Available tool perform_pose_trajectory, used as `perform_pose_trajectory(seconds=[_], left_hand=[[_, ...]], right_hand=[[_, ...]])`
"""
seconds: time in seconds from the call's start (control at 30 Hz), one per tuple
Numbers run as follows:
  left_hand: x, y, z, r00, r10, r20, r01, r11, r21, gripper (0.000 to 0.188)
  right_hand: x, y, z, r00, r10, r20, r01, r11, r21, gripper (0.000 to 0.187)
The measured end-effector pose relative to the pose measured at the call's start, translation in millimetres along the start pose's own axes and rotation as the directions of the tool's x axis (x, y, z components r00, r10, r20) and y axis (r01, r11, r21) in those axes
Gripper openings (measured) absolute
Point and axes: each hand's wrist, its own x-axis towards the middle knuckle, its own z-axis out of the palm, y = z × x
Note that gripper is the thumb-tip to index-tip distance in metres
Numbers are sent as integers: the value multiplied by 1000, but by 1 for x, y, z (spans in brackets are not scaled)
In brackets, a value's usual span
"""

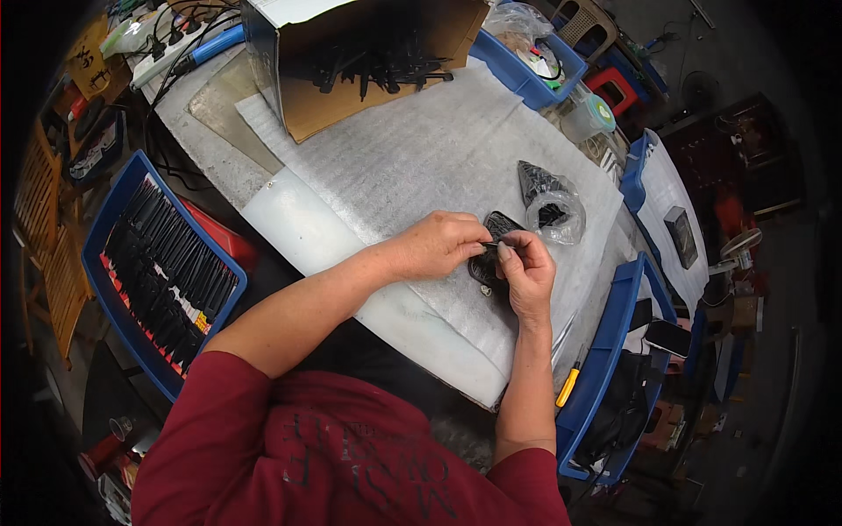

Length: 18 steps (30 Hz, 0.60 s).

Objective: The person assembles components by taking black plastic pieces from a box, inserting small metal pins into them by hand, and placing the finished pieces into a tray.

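Observation:
Over the foam-covered table, my left hand (441,244) and my right hand (529,270) meet with their fingertips pinched together. Between them runs a small, thin dark piece (491,245), mostly covered by the fingers, so its kind cannot be made out. Directly beneath lies a black oblong tray (502,224) whose contents are too small to tell. A tiny pale metallic bit (486,290) rests on the foam close to the tray's near end. Beyond my right hand sits a clear plastic bag (570,230) with small black parts in it.
An open cardboard box (329,118) of black stick-like parts stands at the back. Blue bins flank the table: one at left (95,254) full of black rods, one at right (574,430). A yellow-handled tool (568,387) lies by the right bin. White foam sheeting (412,167) covers the tabletop.

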Motion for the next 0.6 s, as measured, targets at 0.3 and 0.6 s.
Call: perform_pose_trajectory(seconds=[0.3, 0.6], left_hand=[[-2, -4, 4, 997, 55, -47, -54, 998, 23, 12], [-1, -4, 3, 999, 30, -43, -30, 999, -10, 12]], right_hand=[[1, 6, 2, 1000, 13, -18, -14, 999, -34, 17], [0, 1, 2, 1000, -17, -20, 17, 1000, 8, 11]])
